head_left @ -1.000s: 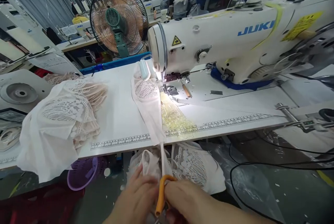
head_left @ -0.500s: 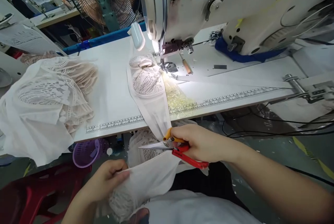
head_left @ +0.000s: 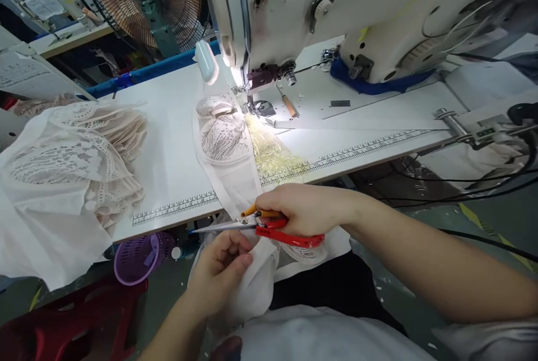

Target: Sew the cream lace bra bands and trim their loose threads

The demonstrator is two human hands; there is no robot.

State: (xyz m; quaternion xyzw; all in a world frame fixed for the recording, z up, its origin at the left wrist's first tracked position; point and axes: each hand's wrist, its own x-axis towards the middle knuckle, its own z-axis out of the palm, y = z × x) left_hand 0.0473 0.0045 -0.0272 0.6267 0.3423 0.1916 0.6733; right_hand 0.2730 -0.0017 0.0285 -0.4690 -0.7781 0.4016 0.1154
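Right hand (head_left: 300,209) clutches red-and-orange-handled metal scissors (head_left: 290,237); left hand (head_left: 221,268) pinches smooth white fabric (head_left: 257,288) in front of the white table (head_left: 163,142). Light, soft, limp, I'd judge; I'd hold its edge, clear of the blades (head_left: 221,227).

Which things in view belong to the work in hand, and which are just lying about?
In use, or likely part of it:
- scissors, in the right hand
- white fabric, at the left hand
- lace piece, by the sewing machine
- lace pile, probably

Apparently just lying about:
- wooden-handled tool
- purple basket
- red stool
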